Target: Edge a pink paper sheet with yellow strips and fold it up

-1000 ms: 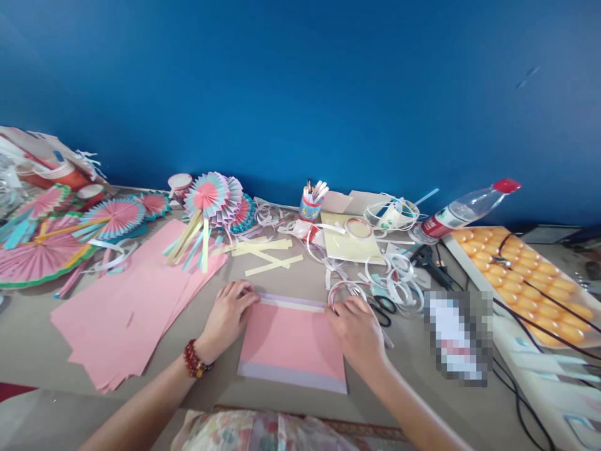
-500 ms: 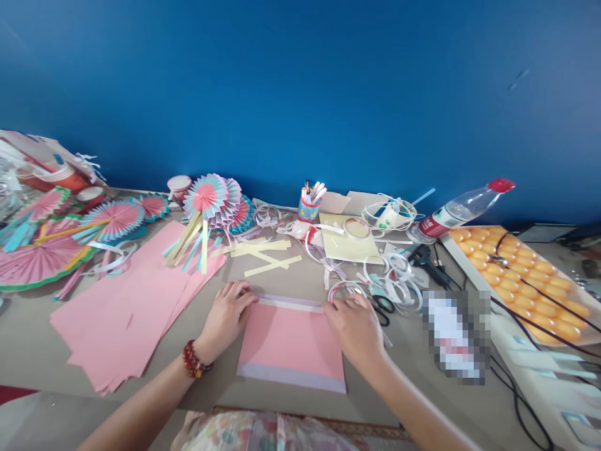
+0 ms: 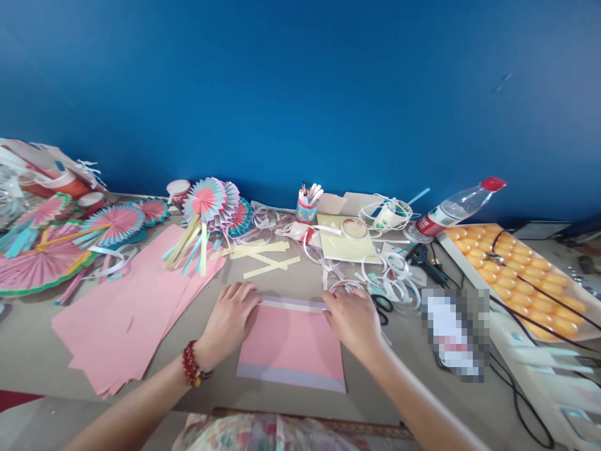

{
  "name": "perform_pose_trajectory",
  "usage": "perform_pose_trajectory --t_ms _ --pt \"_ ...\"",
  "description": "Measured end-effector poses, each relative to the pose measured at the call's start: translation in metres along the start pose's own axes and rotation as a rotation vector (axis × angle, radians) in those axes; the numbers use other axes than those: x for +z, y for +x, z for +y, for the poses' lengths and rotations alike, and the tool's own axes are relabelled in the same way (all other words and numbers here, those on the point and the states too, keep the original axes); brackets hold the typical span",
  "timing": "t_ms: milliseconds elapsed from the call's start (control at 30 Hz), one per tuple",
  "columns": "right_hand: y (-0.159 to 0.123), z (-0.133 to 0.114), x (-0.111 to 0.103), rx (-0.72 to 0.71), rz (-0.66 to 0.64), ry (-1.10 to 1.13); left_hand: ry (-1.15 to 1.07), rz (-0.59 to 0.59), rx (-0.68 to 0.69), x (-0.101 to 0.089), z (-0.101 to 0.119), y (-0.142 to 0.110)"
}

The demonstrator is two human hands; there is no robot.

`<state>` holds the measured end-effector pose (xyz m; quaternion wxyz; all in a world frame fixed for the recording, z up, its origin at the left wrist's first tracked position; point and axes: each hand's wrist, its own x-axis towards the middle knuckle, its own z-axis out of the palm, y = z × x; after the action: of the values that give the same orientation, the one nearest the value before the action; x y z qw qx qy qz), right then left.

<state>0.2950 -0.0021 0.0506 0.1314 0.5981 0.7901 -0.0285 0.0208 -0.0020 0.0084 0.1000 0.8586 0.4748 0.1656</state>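
Observation:
A pink sheet of paper (image 3: 292,335) lies flat in front of me, with a lavender band along its near edge and lavender and white bands along its far edge. My left hand (image 3: 235,313) is at the far left corner, fingers curled and thumb against the paper. At the far right corner, my right hand (image 3: 353,318) has its fingers bent over the edge and its thumb on the sheet. Both hands are closed on the paper's far edge; the fingertips are partly hidden. Black-handled scissors (image 3: 384,303) lie just beyond my right hand.
Pink sheets (image 3: 117,313) are stacked at left, beside folded paper fans (image 3: 204,200). Yellow paper strips (image 3: 270,266) lie ahead. A pen cup (image 3: 307,210), a tape roll (image 3: 354,228), a bottle (image 3: 451,213), a glue gun (image 3: 427,263) and cables fill the back and right.
Both hands have shifted slightly at the far edge, with the right thumb now showing lower on the sheet. The paper stays in about the same place. The view has tilted slightly.

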Motion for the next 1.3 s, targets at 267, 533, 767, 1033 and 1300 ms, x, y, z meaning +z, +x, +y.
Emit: perform_pose_trajectory --t_ms 267,533,767,1033,1300 --pt "-0.003 -0.002 0.001 0.001 0.060 -0.007 -0.138 -0.135 0.517 0.038 0.062 0.036" --pt "-0.013 0.009 0.017 -0.031 0.127 0.050 -0.034 -0.171 0.565 0.065 0.053 0.038" --pt "-0.026 0.029 0.039 -0.117 0.222 0.033 0.005 -0.213 0.569 0.061 0.056 0.037" --pt "-0.028 0.029 0.029 -0.119 0.196 -0.026 0.081 -0.211 0.610 0.059 0.056 0.039" --pt "-0.027 0.029 0.019 -0.090 0.103 -0.070 0.117 -0.201 0.632 0.059 0.058 0.040"
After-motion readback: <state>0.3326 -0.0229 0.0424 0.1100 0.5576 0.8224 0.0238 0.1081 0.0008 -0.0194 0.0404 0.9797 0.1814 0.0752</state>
